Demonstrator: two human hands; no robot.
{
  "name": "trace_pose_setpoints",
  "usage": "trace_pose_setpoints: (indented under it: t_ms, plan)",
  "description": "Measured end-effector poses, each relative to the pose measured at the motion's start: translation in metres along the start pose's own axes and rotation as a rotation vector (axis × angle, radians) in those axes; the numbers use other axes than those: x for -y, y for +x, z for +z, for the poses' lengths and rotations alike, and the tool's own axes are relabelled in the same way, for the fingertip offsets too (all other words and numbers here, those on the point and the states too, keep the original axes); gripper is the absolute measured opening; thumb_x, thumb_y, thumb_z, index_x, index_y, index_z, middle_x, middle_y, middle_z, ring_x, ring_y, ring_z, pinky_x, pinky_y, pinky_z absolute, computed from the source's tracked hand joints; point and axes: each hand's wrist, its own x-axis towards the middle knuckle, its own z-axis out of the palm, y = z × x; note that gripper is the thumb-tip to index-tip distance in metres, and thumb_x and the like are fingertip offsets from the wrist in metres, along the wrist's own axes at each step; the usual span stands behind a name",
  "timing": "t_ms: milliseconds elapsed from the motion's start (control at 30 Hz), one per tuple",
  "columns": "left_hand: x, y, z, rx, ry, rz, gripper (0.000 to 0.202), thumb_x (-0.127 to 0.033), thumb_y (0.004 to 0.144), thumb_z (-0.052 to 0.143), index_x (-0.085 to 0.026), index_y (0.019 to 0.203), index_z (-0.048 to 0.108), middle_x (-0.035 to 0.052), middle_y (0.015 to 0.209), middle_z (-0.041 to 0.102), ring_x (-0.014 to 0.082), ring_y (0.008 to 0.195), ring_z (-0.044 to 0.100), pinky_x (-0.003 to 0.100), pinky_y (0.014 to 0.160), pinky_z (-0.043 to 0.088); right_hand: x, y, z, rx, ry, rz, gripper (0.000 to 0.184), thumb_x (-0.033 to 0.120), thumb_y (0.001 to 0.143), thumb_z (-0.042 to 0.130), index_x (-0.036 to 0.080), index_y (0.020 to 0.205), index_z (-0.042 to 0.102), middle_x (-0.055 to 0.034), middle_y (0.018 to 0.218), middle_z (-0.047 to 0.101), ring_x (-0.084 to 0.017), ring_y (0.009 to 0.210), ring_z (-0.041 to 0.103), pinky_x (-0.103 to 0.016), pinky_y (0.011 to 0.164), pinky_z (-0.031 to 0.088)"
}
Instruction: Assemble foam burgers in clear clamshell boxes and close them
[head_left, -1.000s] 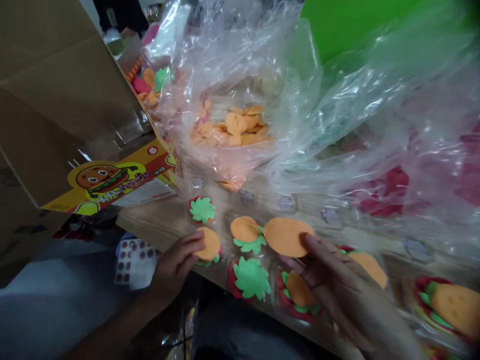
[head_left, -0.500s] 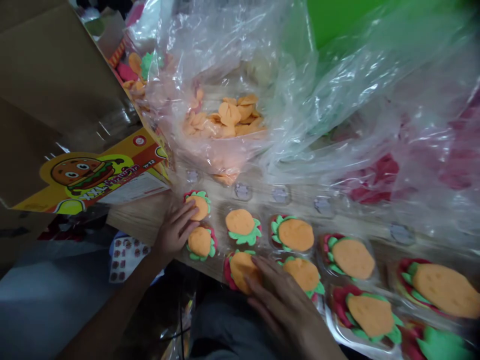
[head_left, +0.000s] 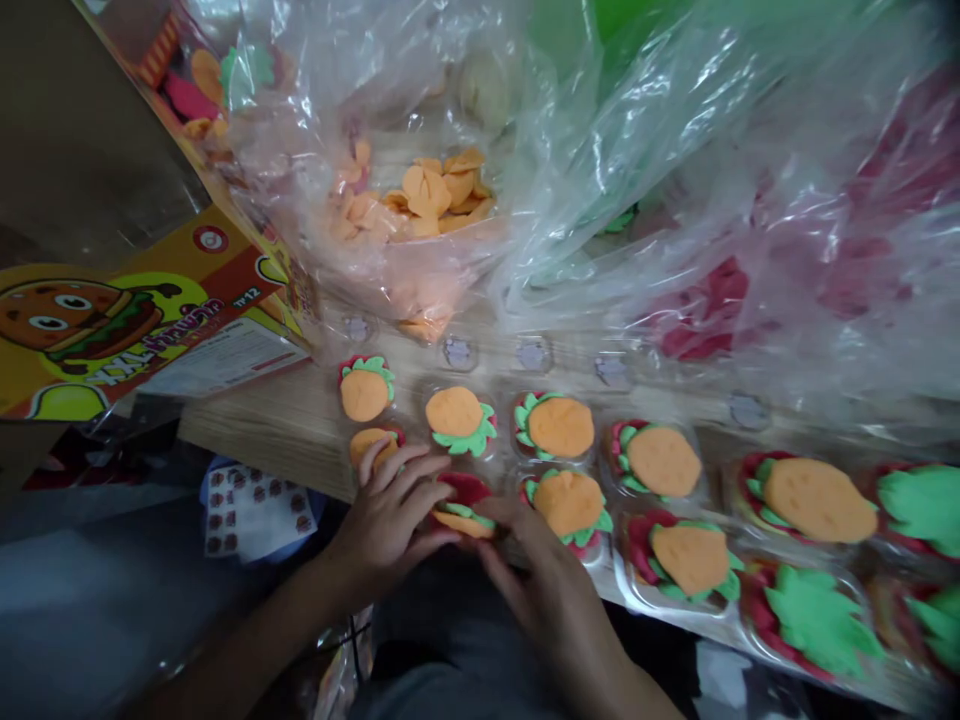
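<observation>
A clear blister tray (head_left: 622, 575) lies on the wooden tabletop (head_left: 262, 430) with foam burger stacks of red, green and orange discs in its cups. My left hand (head_left: 386, 520) and my right hand (head_left: 540, 580) meet at the near-left cup, pinching one foam stack (head_left: 463, 505) from both sides; the stack is tilted. Beside it sit stacks topped in orange (head_left: 568, 500), and at the right green-topped ones (head_left: 814, 615).
Clear plastic bags hold loose orange foam discs (head_left: 431, 190) and red foam pieces (head_left: 709, 305) behind the tray. A yellow burger-printed box (head_left: 135, 330) stands at the left. A sticker sheet (head_left: 251, 510) lies below the table edge.
My right hand set down the large orange disc and drew back to the near-left cup. My left hand moved right to join it on the same stack. More cups now carry orange tops.
</observation>
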Motion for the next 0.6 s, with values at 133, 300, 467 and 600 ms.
trace_pose_setpoints:
  t_ms: [133, 300, 467, 600]
  plan:
    - [-0.008, -0.001, -0.005, 0.041, -0.133, -0.237, 0.022, -0.039, 0.085, 0.054, -0.020, 0.094, 0.061, 0.0018, 0.082, 0.069, 0.0169, 0.077, 0.059, 0.032, 0.077, 0.042, 0.004, -0.003, 0.002, -0.052, 0.138, 0.203, 0.016, 0.028, 0.087, 0.052, 0.021, 0.101, 0.051, -0.0017, 0.079, 0.067, -0.014, 0.063, 0.066, -0.021, 0.055, 0.054]
    - [-0.010, 0.008, 0.002, 0.128, 0.121, -0.232, 0.021, -0.033, 0.080, 0.063, -0.020, 0.097, 0.062, 0.0015, 0.082, 0.069, 0.0200, 0.077, 0.058, 0.036, 0.074, 0.038, 0.001, 0.001, 0.011, -0.028, -0.085, 0.175, 0.021, 0.030, 0.093, 0.039, 0.016, 0.098, 0.054, -0.0078, 0.081, 0.065, -0.017, 0.068, 0.067, -0.025, 0.055, 0.055]
    - [-0.005, 0.015, 0.011, 0.140, 0.319, -0.112, 0.030, -0.034, 0.080, 0.062, -0.022, 0.107, 0.060, 0.0008, 0.080, 0.065, 0.0204, 0.079, 0.056, 0.038, 0.078, 0.035, 0.000, 0.002, 0.016, -0.053, -0.294, 0.143, 0.034, 0.035, 0.096, 0.029, 0.015, 0.099, 0.056, -0.0092, 0.078, 0.067, -0.018, 0.059, 0.067, -0.025, 0.046, 0.054]
    - [0.000, 0.013, 0.016, 0.072, 0.277, -0.004, 0.025, -0.036, 0.084, 0.058, -0.024, 0.105, 0.060, -0.0006, 0.080, 0.064, 0.0186, 0.077, 0.055, 0.037, 0.080, 0.034, -0.010, -0.007, 0.027, -0.134, -0.377, 0.118, 0.040, 0.036, 0.096, 0.026, 0.014, 0.115, 0.052, -0.0156, 0.100, 0.067, -0.023, 0.084, 0.069, -0.028, 0.055, 0.059]
